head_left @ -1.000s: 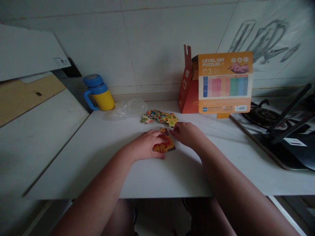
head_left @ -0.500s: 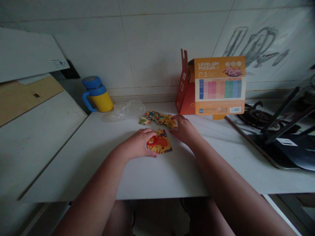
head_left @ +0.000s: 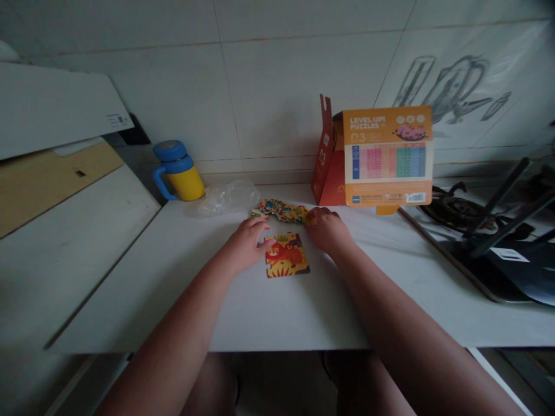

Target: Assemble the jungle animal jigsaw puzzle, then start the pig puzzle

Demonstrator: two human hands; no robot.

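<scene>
Several puzzle pieces [head_left: 281,211] lie in a colourful heap on the white countertop. In front of the heap sits a joined puzzle section [head_left: 287,256] showing orange-red lions on yellow, with knobbed edges. My left hand [head_left: 248,245] is open, its fingertips by the heap's left end and its thumb at the upper left edge of the lion section. At the heap's right end, the fingers of my right hand [head_left: 328,229] are curled in on a yellowish puzzle piece [head_left: 311,218]; they partly hide it.
Behind stand an orange puzzle box [head_left: 388,193] with raised flaps and a blue and yellow mug [head_left: 186,179]. A clear plastic bag [head_left: 228,197] lies beside the mug. A gas stove [head_left: 459,214] and a black object with legs [head_left: 511,266] occupy the right; white boards [head_left: 60,254] are at left.
My left hand has let go of the lion section and moved up toward the heap. My right hand's fingers have curled in more at the heap's right end. The view has shifted slightly.
</scene>
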